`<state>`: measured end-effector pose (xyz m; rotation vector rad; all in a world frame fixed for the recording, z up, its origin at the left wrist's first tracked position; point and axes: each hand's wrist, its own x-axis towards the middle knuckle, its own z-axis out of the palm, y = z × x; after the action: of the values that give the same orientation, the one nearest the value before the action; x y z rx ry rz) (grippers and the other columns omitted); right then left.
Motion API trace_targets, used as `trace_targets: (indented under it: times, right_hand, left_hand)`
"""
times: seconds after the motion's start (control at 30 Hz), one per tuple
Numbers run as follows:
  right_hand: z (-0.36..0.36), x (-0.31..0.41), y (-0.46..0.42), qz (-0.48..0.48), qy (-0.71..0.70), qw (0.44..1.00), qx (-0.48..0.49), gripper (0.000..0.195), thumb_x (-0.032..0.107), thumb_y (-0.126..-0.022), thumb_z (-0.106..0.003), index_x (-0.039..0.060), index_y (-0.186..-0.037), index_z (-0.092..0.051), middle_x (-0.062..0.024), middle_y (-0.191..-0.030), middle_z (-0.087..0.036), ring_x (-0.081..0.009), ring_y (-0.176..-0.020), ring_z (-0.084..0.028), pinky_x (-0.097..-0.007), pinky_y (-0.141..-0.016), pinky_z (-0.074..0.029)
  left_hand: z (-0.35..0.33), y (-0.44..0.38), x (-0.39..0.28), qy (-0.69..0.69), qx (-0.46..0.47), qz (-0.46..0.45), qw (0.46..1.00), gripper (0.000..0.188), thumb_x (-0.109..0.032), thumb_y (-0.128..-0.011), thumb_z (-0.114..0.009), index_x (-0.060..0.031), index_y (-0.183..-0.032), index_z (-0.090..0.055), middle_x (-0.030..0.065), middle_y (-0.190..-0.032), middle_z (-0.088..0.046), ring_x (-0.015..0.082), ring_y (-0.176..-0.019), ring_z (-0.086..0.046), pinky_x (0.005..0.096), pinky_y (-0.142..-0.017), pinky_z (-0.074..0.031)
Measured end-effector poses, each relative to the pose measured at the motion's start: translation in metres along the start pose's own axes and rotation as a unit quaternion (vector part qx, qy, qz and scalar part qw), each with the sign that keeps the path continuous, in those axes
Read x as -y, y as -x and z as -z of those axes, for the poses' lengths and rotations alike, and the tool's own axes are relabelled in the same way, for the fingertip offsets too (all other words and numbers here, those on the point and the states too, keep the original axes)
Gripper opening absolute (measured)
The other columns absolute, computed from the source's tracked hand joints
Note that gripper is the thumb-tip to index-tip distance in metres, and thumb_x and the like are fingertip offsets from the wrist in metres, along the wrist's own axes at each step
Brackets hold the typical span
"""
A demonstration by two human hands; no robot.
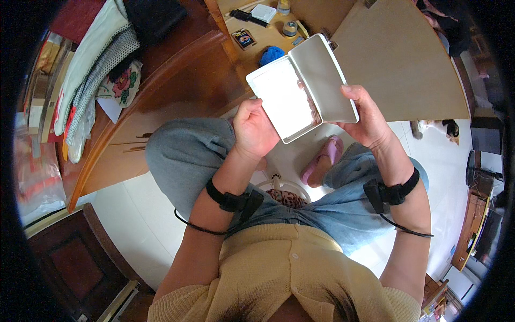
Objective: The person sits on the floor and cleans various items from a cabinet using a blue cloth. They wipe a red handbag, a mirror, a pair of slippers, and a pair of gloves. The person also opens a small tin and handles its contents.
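A white hinged case stands opened out like a book in front of me, above my knees. Its left half holds a flat panel that glares bright white, with what look like reflected fingers along its right side; it may be a mirror. My left hand grips the lower left edge of that half, thumb on the rim. On the other side, my right hand holds the plain hollow right half, its thumb over the outer edge and its fingers underneath.
An open cabinet shelf beyond the case bears a black hairbrush, a jar and a blue fuzzy bundle. The cabinet door stands wide at right. A cat lies on the floor. Folded cloths crowd the left.
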<state>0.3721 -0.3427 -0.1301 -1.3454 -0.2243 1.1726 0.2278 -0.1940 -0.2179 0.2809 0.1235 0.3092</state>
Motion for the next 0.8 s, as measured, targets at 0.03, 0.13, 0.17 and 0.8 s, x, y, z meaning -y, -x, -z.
trace_targets:
  times: [0.03, 0.13, 0.17, 0.8]
  right_hand:
    - [-0.002, 0.001, 0.002, 0.004, 0.014, 1.000, 0.003, 0.060, 0.046, -0.085, -0.059, 0.0029, -0.126, -0.055, -0.0102, -0.116, -0.060, -0.0194, -0.107, -0.057, -0.0366, -0.093, -0.046]
    - [-0.009, 0.006, 0.006, 0.002, 0.054, 0.998, 0.026, 0.063, 0.049, -0.084, -0.061, 0.0041, -0.128, -0.053, -0.0105, -0.119, -0.058, -0.0198, -0.109, -0.055, -0.0385, -0.093, -0.046]
    - [-0.011, 0.008, 0.007, -0.006, 0.065, 0.997, 0.041, 0.064, 0.050, -0.084, -0.061, 0.0050, -0.128, -0.053, -0.0101, -0.121, -0.056, -0.0196, -0.111, -0.054, -0.0394, -0.094, -0.045]
    - [0.016, -0.008, -0.005, -0.024, -0.019, 0.999, 0.035, 0.059, 0.045, -0.085, -0.062, 0.0035, -0.126, -0.053, -0.0104, -0.117, -0.059, -0.0189, -0.104, -0.058, -0.0338, -0.091, -0.046]
  left_hand:
    - [-0.006, 0.001, 0.001, -0.027, -0.027, -0.002, 0.999, 0.059, -0.031, -0.086, -0.045, -0.0020, -0.138, -0.043, 0.0150, -0.137, -0.052, 0.0314, -0.129, -0.046, 0.0475, -0.111, -0.031]
    - [-0.003, -0.001, 0.006, -0.039, -0.068, 0.030, 0.996, 0.056, -0.028, -0.087, -0.051, -0.0028, -0.137, -0.044, 0.0138, -0.133, -0.054, 0.0299, -0.126, -0.049, 0.0468, -0.108, -0.035]
    - [0.003, -0.003, 0.008, -0.031, -0.076, 0.047, 0.996, 0.055, -0.028, -0.088, -0.052, -0.0030, -0.136, -0.044, 0.0133, -0.132, -0.055, 0.0293, -0.125, -0.049, 0.0465, -0.107, -0.036]
    - [-0.008, 0.002, 0.014, -0.059, -0.107, 0.000, 0.993, 0.051, -0.015, -0.087, -0.055, -0.0031, -0.135, -0.044, 0.0105, -0.125, -0.057, 0.0249, -0.120, -0.053, 0.0422, -0.102, -0.042]
